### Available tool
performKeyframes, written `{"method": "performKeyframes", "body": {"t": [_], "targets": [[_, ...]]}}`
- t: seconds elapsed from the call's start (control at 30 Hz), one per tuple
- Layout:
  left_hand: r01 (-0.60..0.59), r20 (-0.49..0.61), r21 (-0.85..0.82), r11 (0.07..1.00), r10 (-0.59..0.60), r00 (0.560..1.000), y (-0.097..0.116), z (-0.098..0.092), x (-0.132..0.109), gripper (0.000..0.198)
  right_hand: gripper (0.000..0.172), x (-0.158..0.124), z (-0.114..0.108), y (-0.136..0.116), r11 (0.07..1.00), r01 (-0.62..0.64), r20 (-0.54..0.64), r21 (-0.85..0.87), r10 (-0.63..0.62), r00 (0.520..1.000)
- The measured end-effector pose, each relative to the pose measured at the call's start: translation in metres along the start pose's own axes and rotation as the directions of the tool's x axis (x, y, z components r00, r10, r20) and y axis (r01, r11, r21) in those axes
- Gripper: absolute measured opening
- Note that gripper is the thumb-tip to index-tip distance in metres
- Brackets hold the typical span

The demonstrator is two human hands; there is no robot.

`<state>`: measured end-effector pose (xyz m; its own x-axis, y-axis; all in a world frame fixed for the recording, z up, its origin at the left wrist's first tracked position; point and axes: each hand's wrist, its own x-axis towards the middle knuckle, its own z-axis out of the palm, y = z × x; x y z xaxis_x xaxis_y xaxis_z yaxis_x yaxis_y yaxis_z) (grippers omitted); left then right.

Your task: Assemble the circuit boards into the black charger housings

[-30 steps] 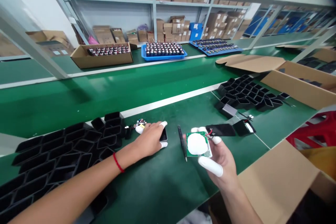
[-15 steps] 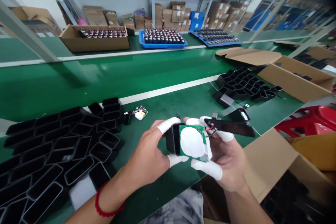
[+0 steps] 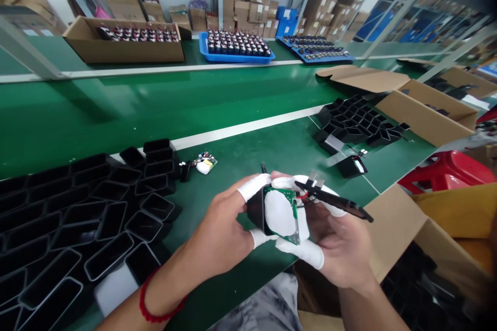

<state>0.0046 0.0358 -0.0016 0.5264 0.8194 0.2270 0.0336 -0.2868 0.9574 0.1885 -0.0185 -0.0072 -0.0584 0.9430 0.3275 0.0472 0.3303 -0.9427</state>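
My left hand (image 3: 223, 225) grips a black plastic case (image 3: 256, 209) between thumb and fingers, its open end turned to the right. White covers sit on the fingertips of both hands. My right hand (image 3: 334, 248) holds a green circuit board (image 3: 289, 201) with a large white pad (image 3: 280, 213) on its face. The board's left edge is inside the mouth of the case. Red and black wires run from the board to a black end plate with metal plug prongs (image 3: 334, 199), which lies across my right fingers.
Many open black cases (image 3: 112, 217) stand on the left of the green bench, and more (image 3: 357, 124) at the right. A loose circuit board (image 3: 205, 163) lies ahead. Beyond are a carton (image 3: 124, 46) and blue trays (image 3: 236, 54). A red stool (image 3: 446, 176) stands at right.
The board has gone further into the case, and my hands are closer together. The end plate has tilted, so its prongs show more. The whole view has shifted slightly.
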Motion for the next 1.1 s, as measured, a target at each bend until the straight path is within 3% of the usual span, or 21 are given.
{"method": "performKeyframes", "body": {"t": [0.37,0.73,1.1], "targets": [[-0.005,0.0,0.005,1.0,0.005,1.0,-0.008,0.002,-0.002,0.065,0.076,-0.014,-0.002,0.011,1.0,0.017,-0.071,-0.008,-0.017,0.997],[0.02,0.012,0.019,1.0,-0.02,1.0,-0.008,0.003,-0.002,0.062,0.072,-0.006,0.001,0.0,1.0,-0.022,0.012,0.009,0.022,1.0],[0.048,0.01,0.013,0.999,-0.048,0.999,-0.008,0.004,-0.002,0.06,0.074,-0.008,-0.001,0.004,0.995,0.03,0.0,-0.096,-0.03,1.0]]}}
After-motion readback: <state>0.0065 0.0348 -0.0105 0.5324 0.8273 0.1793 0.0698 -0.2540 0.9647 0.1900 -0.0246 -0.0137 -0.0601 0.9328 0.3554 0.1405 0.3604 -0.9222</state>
